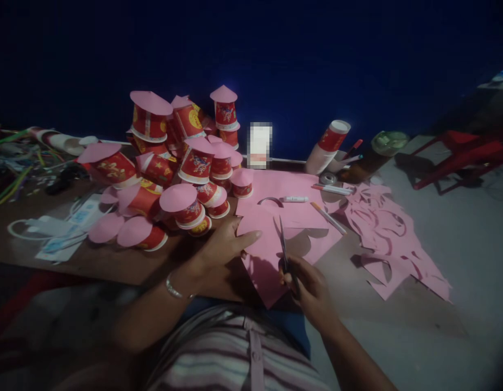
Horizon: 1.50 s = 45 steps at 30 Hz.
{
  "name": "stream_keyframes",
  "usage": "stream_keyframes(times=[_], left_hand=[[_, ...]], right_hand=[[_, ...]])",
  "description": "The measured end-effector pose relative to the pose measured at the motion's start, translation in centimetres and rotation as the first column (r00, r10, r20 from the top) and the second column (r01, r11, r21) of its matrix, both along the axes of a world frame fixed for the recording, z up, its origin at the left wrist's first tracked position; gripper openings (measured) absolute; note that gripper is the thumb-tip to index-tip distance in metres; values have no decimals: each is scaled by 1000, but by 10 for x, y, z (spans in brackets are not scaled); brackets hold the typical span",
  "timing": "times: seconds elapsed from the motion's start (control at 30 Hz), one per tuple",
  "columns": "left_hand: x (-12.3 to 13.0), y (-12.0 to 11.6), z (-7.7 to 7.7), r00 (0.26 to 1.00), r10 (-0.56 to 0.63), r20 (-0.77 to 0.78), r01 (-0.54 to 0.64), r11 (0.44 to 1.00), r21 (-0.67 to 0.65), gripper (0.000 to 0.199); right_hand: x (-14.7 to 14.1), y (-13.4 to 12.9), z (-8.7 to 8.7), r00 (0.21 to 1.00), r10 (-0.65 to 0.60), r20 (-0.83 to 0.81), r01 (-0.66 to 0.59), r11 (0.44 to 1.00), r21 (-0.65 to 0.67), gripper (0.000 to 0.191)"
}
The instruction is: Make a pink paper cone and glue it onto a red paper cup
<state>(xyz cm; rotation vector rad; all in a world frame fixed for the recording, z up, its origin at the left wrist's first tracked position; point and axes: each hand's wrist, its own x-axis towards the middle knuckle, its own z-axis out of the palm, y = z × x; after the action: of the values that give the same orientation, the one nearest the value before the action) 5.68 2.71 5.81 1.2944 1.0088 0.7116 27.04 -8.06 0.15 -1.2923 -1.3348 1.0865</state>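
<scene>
My left hand (231, 241) grips the left edge of a pink paper sheet (257, 239), its thumb lying on top and its fingers underneath. In my right hand (310, 288) is a pair of dark scissors (284, 252), the blades slightly apart and pointing away over the pink paper. A curved cut-out shows in the paper to the right of the blades. More pink paper (288, 182) lies behind, with a white marker (295, 199) and a dark arc-shaped item (270, 201) on it.
Red paper cups with pink cone tops (196, 163) are piled at the left. Pink scraps (382, 222) spread over the right side. Pens (328, 217), a roll of tape (327, 178), upright cups (335, 136) and a jar (382, 149) stand or lie behind. A power strip (70, 231) lies far left.
</scene>
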Motion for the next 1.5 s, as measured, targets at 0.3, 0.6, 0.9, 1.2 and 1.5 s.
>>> stream_keyframes(times=[0.3, 0.6, 0.9, 1.2, 1.5], left_hand=[[4, -4, -5, 982, 44, 183, -7, 980, -198, 37], [5, -1, 3, 978, 63, 197, -21, 977, -211, 39], [0, 5, 3, 996, 72, 47, -70, 997, -43, 37], [-2, 8, -1, 993, 92, 69, -90, 996, -27, 38], [-4, 11, -14, 985, 111, 132, -110, 994, -15, 41]], right_hand=[[0, 0, -2, 1000, 11, 3, -11, 1000, 2, 38], [1, 1, -1, 1000, 16, -13, -16, 1000, -13, 33], [-1, 6, 9, 998, 51, -23, -51, 999, 1, 31], [-1, 4, 8, 999, 25, -24, -25, 1000, -3, 29], [0, 6, 11, 999, 41, 8, -41, 999, -6, 34]])
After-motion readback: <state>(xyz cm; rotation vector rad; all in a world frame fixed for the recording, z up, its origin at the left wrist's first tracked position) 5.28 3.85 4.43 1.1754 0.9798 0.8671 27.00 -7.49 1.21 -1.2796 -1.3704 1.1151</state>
